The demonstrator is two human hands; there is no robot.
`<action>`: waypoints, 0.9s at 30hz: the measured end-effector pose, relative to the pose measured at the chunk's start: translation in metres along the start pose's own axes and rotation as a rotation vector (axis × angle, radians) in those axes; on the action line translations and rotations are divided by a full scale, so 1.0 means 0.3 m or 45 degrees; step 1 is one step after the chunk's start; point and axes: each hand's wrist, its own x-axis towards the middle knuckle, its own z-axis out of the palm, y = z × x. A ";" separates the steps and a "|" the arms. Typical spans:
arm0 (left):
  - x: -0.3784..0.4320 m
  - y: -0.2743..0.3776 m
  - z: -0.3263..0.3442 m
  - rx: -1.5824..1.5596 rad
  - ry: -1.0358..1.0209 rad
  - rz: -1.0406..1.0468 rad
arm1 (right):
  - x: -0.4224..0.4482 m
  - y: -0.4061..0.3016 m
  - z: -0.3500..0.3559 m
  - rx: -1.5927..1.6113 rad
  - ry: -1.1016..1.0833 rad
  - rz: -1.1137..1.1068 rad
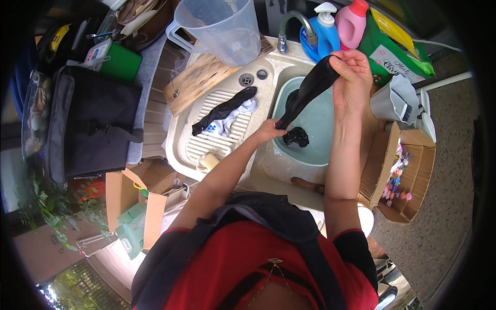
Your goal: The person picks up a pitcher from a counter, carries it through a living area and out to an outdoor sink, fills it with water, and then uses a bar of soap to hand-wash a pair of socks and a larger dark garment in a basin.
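Note:
A black sock [308, 93] is stretched at a slant between my two hands, above a light green basin [319, 149] of water in the sink. My right hand [350, 75] pinches its upper end near the faucet [298, 23]. Its lower end, with a bit of purple, is in my left hand [270, 131] at the basin's left rim. Another dark piece of fabric [296, 137] lies in the water. On the ribbed drainboard [193, 145] to the left, a black sock [224, 109] rests on a white cloth item [228, 122] with a blue mark.
Behind the drainboard, a clear plastic jug [236, 42] stands on a wooden board [201, 79]. Blue [323, 37] and pink [350, 23] bottles stand behind the basin. A brown-handled tool [306, 183] lies below it. Cardboard boxes flank the sink, left [155, 221] and right [422, 170].

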 end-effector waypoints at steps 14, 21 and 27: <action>-0.155 0.138 -0.260 -0.894 0.535 0.232 | -0.101 0.205 -0.553 -0.200 0.581 0.314; -0.408 0.056 -0.520 -0.477 0.898 -0.123 | -0.084 0.372 -0.397 -0.501 0.439 0.412; -0.604 -0.179 -0.642 0.492 0.958 -0.390 | -0.077 0.701 -0.461 -1.075 -0.080 0.602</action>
